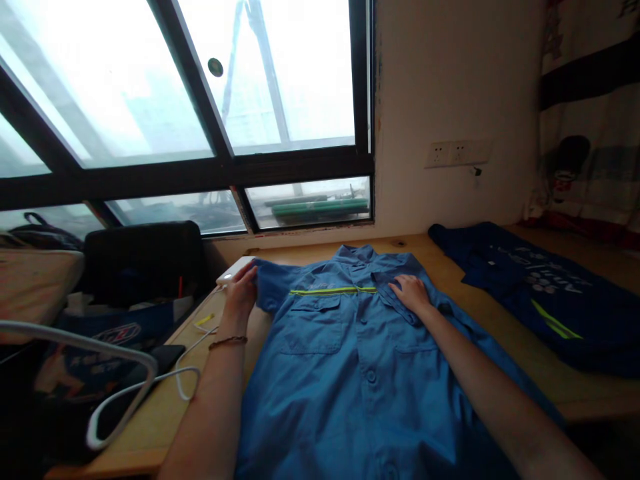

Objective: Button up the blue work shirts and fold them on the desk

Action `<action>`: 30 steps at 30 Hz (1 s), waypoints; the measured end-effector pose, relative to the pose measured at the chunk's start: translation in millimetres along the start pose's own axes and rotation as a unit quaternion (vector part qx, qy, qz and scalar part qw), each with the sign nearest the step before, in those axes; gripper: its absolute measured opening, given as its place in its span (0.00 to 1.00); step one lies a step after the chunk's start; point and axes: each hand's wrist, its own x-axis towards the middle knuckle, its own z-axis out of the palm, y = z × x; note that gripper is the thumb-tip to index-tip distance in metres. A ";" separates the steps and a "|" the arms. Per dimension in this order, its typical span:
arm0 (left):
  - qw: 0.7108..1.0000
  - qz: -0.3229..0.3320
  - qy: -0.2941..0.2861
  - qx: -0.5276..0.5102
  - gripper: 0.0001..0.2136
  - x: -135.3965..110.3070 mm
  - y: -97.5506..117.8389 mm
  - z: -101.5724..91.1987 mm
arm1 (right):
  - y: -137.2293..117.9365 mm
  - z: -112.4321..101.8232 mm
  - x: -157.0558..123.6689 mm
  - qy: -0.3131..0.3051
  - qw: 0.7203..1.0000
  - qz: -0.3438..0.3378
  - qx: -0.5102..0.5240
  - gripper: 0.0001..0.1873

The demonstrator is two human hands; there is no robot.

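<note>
A blue short-sleeved work shirt lies front up on the wooden table, with a yellow-green stripe across its chest, buttons down the middle and flapped pockets. At the end of the sleeve on the left, my left hand is closed on the cuff, beside a white box-like device. The other sleeve is folded inward over the chest. On top of it rests my right hand, palm down with its fingers stretched out. The shirt's lower part runs out of view at the bottom.
A dark blue folded garment lies on the table at the right. The white device and a white cable are at the left. Beyond that edge stand a black chair and bags. A window and wall sockets are behind.
</note>
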 end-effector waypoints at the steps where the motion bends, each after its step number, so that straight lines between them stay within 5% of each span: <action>1: 0.994 0.006 -0.099 -0.053 0.22 -9.5 8.1 8.9 | 0.0 0.2 -0.2 -0.001 1.000 0.000 0.000 0.22; 3: 0.961 0.000 -0.250 -0.115 0.25 -27.0 20.6 22.9 | 0.5 0.4 -0.4 0.001 1.000 -0.003 0.003 0.22; 5: 0.944 0.000 -0.302 -0.133 0.25 -36.7 24.6 30.6 | 1.2 0.4 -0.7 0.005 1.000 -0.006 0.007 0.22; 8: 0.963 0.014 -0.257 -0.080 0.23 -33.5 12.8 32.6 | 1.9 0.0 -0.7 0.006 1.000 -0.008 0.009 0.22; 11: 0.969 0.058 -0.194 0.145 0.23 -26.8 -14.2 35.8 | 1.5 -0.3 -0.7 -0.006 1.000 -0.004 0.007 0.22; 13: 0.909 0.119 -0.192 0.351 0.24 -30.6 -36.1 43.9 | 0.4 0.4 -1.0 -0.011 1.000 -0.008 0.003 0.24; 17: 0.706 0.173 -0.270 0.632 0.26 -49.9 -75.9 66.3 | -2.6 4.1 -2.4 -0.052 0.998 -0.036 -0.007 0.30; 20: 0.635 0.155 -0.283 0.702 0.28 -54.2 -89.1 77.2 | -3.6 6.1 -3.0 -0.090 0.995 -0.023 -0.019 0.33; 23: 0.630 0.165 -0.273 0.709 0.26 -54.6 -84.0 83.4 | -2.7 5.0 -3.1 -0.092 0.995 -0.006 -0.038 0.34; 26: 0.655 0.209 -0.273 0.673 0.23 -73.7 -60.6 82.8 | -1.1 3.3 -3.0 -0.091 0.994 0.008 -0.055 0.35; 30: 0.700 0.199 -0.399 0.558 0.19 -140.6 -2.2 46.2 | 1.4 6.0 -2.2 -0.093 0.994 0.010 -0.059 0.35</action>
